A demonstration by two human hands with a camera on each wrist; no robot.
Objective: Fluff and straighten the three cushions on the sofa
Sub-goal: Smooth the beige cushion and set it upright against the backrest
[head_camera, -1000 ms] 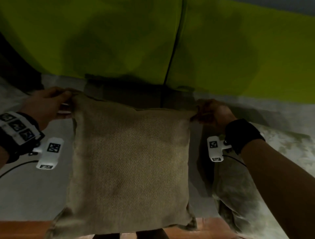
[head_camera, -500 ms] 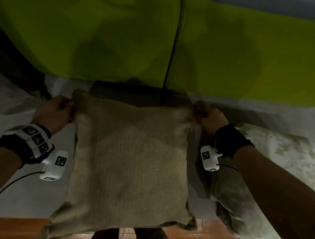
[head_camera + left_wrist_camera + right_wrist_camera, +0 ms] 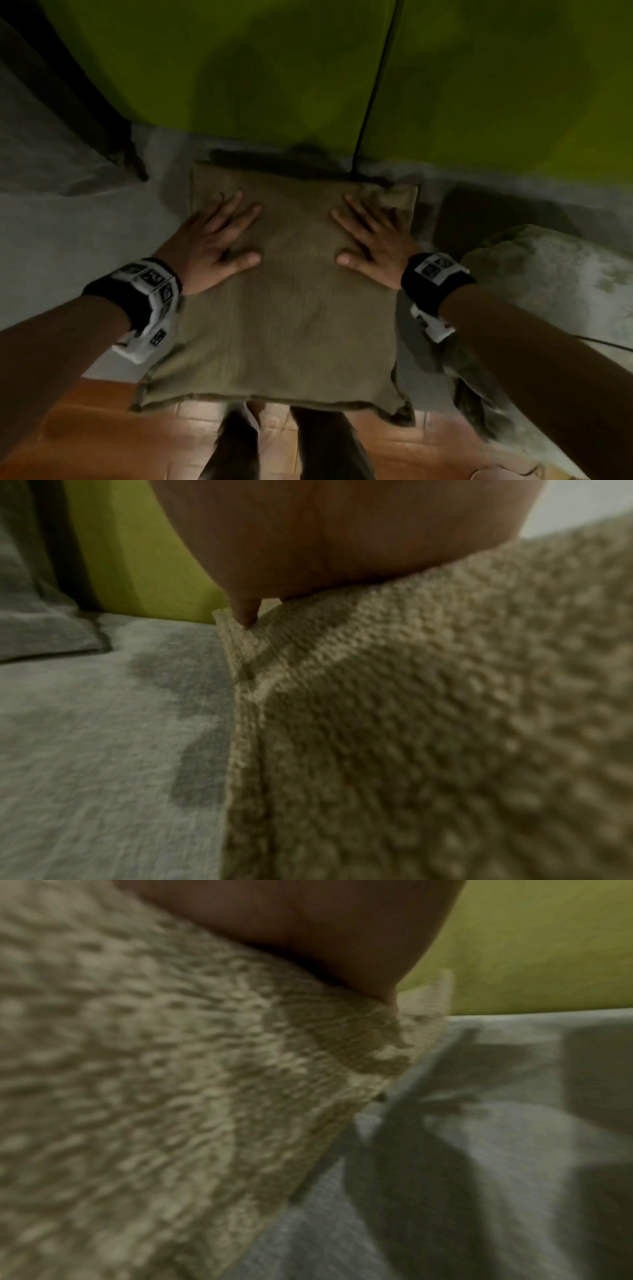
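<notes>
A tan woven cushion (image 3: 294,308) lies flat on the grey sofa seat (image 3: 85,246), its near edge hanging over the seat front. My left hand (image 3: 219,240) presses flat on its upper left part, fingers spread and straight. My right hand (image 3: 370,236) presses flat on its upper right part in the same way. In the left wrist view my palm (image 3: 342,534) rests on the cushion (image 3: 445,723) near its left edge. The right wrist view shows my palm (image 3: 308,920) on the blurred cushion (image 3: 137,1096) near its far right corner.
A pale mottled cushion (image 3: 548,291) lies on the seat to the right. Lime-green back cushions (image 3: 239,68) stand behind, split by a dark seam. A dark grey fabric (image 3: 51,137) lies at the far left. Orange tiled floor (image 3: 102,428) and my legs show below.
Both hands have let go of the cushion's top corners and now lie flat on its face. The cushion has dropped from hanging upright to lying flat on the seat.
</notes>
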